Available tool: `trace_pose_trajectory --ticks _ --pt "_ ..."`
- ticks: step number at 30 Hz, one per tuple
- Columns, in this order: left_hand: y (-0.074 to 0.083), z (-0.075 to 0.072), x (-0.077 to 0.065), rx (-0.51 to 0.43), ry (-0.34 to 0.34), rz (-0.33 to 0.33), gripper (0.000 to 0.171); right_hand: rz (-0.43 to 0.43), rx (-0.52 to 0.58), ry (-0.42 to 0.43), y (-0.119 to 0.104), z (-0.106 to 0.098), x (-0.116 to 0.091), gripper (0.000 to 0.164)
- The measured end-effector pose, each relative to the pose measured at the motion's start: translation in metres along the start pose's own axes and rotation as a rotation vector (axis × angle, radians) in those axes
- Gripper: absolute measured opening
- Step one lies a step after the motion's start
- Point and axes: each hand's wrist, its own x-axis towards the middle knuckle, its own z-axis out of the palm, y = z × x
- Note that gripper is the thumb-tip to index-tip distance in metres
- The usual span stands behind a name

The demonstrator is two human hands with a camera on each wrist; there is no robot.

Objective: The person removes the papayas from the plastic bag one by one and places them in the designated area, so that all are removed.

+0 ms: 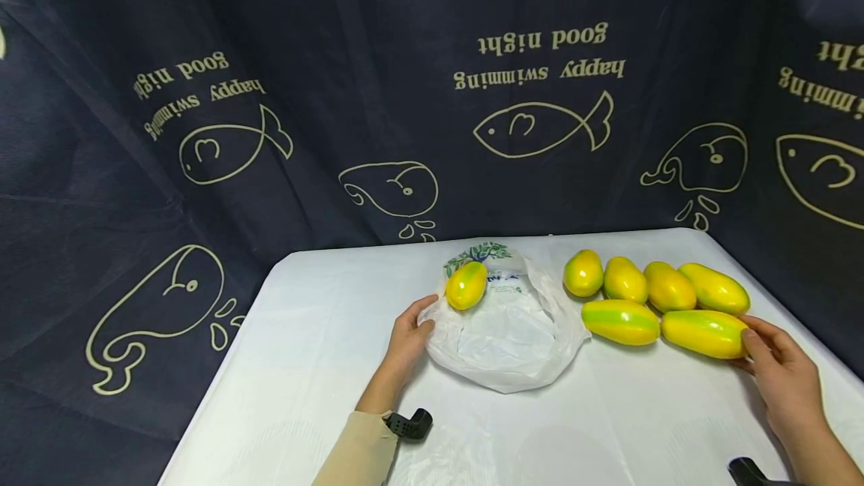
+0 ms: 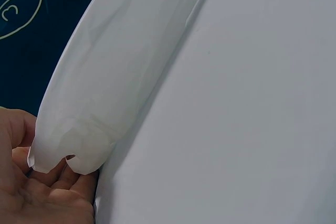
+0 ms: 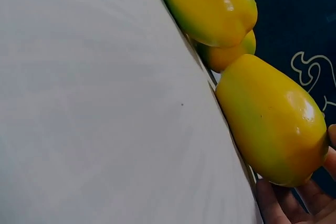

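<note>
A white plastic bag [image 1: 506, 351] lies with its mouth spread open on the table, a green tree print at its far side. One yellow-green papaya [image 1: 466, 285] rests at the bag's far left part. My left hand [image 1: 408, 336] holds the bag's left edge; in the left wrist view the bag's rim [image 2: 68, 150] lies between thumb and curled fingers. At the right, my right hand [image 1: 786, 370] grips the end of a long papaya [image 1: 705, 334], thumb on the near side. The right wrist view shows fingers around that papaya's [image 3: 273, 124] end.
Beside the held papaya lies another long papaya [image 1: 621, 322], close to the bag. Several more papayas [image 1: 670, 287] form a row behind these two. A white cloth covers the table [image 1: 304, 366]. A dark curtain [image 1: 405, 96] with fish and whale drawings hangs behind and around it.
</note>
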Motion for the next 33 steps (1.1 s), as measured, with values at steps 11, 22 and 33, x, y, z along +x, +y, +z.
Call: trace_pose_trajectory --ticks 11,22,33 --pt "0.001 -0.001 -0.001 -0.006 -0.005 0.006 0.048 -0.03 0.017 0.032 -0.006 0.001 -0.003 0.034" --pt "0.001 0.0 -0.001 -0.018 -0.005 0.002 0.048 -0.083 -0.208 0.119 -0.022 0.006 -0.012 0.044" --pt "-0.002 -0.001 -0.001 -0.02 -0.007 -0.002 0.048 -0.331 -0.222 0.043 -0.054 0.018 -0.02 0.041"
